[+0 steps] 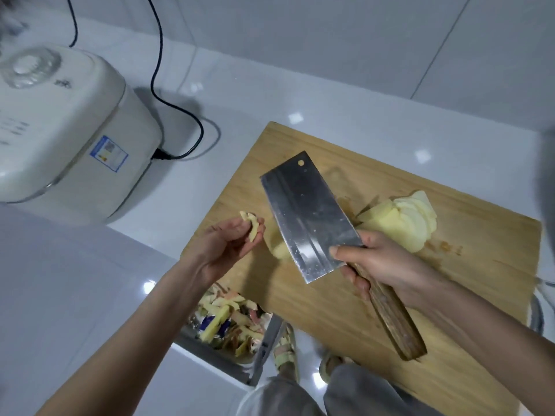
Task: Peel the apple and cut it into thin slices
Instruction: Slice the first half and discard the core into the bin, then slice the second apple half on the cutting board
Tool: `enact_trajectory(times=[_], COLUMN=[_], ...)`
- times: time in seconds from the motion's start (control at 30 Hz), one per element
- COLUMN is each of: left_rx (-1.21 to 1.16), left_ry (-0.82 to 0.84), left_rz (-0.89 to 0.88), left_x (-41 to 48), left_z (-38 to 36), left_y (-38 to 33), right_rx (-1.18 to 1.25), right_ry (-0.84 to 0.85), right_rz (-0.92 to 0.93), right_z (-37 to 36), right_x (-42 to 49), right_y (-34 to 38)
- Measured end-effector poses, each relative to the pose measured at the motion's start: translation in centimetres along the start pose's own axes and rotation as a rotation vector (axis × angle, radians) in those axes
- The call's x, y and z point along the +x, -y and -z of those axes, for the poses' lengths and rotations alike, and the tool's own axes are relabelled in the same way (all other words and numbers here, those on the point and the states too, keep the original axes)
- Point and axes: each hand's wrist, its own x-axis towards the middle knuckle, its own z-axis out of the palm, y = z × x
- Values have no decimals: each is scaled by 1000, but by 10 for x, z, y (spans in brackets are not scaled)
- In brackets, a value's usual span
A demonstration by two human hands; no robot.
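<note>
The right hand (387, 262) is gripping the cleaver (309, 217) above the cutting board (450, 310) while the left hand's (228, 244) fingers (253, 232) are pinching an apple scrap (250, 225).

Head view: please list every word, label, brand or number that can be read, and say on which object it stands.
No text here can be read with certainty.
Blue-bordered sticker on the side of the rice cooker: print too blurred to read.
Dark mark on the cooker lid: blurred.
Faint rows of print at the lid's left: blurred.
Blue-printed wrapper among the peels: illegible.
Cleaver: no marking visible.
</note>
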Motion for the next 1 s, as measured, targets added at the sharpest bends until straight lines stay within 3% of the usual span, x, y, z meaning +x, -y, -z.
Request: enact_trajectory(times=[0.17,0.27,0.37,0.47,0.67,0.83,0.93,1.0], left_rx=[281,592,916,1279,1865,2018,1938,1831], left_ry=[-63,-146,-269,-231,-242,-246,-384,-315], left_rz=[-47,-45,96,232,56,82,-186,-427], left_x=[-28,-46,-49,-39,-13,-2,2,6], left_z=[40,66,91,102,84,73,46,17], left_y=[-3,0,5,9,11,12,9,17], right_rx=[-58,-83,-80,-89,-112,-103,-109,-127], right_ry=[-13,-17,-28,-50,-100,-154,-182,-202], right_rz=[17,33,41,40,40,7,11,29], right_z=[-4,-8,-9,-7,8,25,34,40], right_x=[4,6,11,15,13,9,7,7], right_y=[4,4,4,3,-2,-8,-12,-14])
